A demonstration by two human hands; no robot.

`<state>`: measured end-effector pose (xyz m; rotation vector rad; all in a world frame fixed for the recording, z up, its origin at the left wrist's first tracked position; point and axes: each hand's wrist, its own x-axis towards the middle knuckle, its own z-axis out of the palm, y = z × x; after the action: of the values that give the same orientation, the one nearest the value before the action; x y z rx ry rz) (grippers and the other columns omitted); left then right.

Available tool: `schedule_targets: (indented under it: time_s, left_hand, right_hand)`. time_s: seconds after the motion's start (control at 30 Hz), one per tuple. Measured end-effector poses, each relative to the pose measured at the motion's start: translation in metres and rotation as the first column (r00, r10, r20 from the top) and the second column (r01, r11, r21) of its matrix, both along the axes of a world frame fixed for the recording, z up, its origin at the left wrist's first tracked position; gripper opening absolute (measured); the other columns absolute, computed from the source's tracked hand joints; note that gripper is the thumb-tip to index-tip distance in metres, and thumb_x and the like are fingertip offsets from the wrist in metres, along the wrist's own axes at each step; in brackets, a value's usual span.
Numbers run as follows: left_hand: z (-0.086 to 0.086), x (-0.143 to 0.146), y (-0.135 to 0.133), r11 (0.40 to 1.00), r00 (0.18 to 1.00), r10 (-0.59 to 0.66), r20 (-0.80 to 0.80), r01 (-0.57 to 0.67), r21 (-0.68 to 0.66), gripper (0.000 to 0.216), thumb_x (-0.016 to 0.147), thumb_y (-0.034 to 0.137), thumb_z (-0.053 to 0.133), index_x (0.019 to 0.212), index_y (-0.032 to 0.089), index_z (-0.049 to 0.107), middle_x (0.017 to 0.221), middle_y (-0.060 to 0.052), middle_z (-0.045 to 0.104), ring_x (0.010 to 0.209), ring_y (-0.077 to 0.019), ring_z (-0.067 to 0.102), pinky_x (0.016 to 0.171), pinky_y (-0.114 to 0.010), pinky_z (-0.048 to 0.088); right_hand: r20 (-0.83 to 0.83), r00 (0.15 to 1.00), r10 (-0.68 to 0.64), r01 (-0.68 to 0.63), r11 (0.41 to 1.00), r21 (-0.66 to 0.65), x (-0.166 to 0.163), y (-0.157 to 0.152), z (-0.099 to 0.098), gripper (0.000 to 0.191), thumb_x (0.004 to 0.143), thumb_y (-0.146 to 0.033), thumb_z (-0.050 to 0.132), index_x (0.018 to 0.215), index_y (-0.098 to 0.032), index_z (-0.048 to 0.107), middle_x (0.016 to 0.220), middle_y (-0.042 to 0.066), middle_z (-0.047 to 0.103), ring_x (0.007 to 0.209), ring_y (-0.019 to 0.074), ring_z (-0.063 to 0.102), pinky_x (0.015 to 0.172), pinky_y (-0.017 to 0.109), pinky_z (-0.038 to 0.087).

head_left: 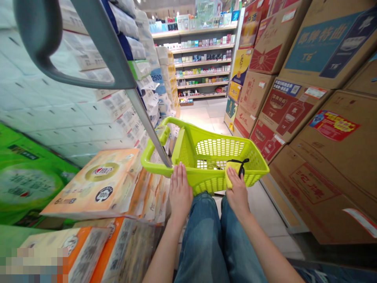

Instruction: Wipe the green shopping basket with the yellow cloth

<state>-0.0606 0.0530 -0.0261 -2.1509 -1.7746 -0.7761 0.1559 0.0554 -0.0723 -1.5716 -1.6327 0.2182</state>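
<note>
A lime-green shopping basket (224,143) with latticed walls stands in front of my knees, and a grey pull handle (123,67) slants up from its left end. My left hand (180,190) rests on the near rim beside the foot of that handle, its fingers stretched out and holding nothing. Over the near rim farther right, my right hand (237,192) presses a yellow cloth (229,177) with black edging and a small black loop. Part of the cloth is hidden under the fingers. Inside, the basket shows only its bare latticed floor.
Stacked cartons (318,157) wall the right side. On the left are tissue packs (97,177), green packages (26,177) and tall piles of wrapped paper (114,98). A tiled aisle (203,112) leads to shelves (203,74) of small goods at the back.
</note>
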Motion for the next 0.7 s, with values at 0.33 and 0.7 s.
schedule_targets:
  time_s: [0.33, 0.7]
  left_hand:
    - [-0.005, -0.003, 0.002, 1.0, 0.999, 0.015, -0.037, -0.015, 0.012, 0.079, 0.085, 0.007, 0.043, 0.156, 0.012, 0.007, 0.16, -0.015, 0.03, 0.151, -0.0242, 0.018, 0.121, -0.046, 0.027]
    - [-0.001, 0.001, 0.0, 1.0, 0.999, 0.024, -0.034, -0.025, -0.017, 0.083, 0.08, 0.006, 0.047, 0.155, 0.007, 0.012, 0.161, -0.015, 0.026, 0.152, -0.0261, 0.014, 0.122, -0.044, 0.023]
  right_hand:
    - [-0.12, 0.849, 0.515, -0.512, 0.857, 0.055, -0.098, 0.014, 0.049, 0.084, 0.065, 0.0, 0.04, 0.146, -0.02, 0.044, 0.152, 0.006, 0.043, 0.144, 0.0193, 0.037, 0.123, 0.051, 0.019]
    - [0.013, 0.992, 0.126, -0.127, 0.991, 0.03, 0.054, -0.001, -0.017, 0.078, 0.068, -0.003, 0.041, 0.142, -0.025, 0.05, 0.148, 0.005, 0.049, 0.141, 0.0231, 0.041, 0.121, 0.056, 0.019]
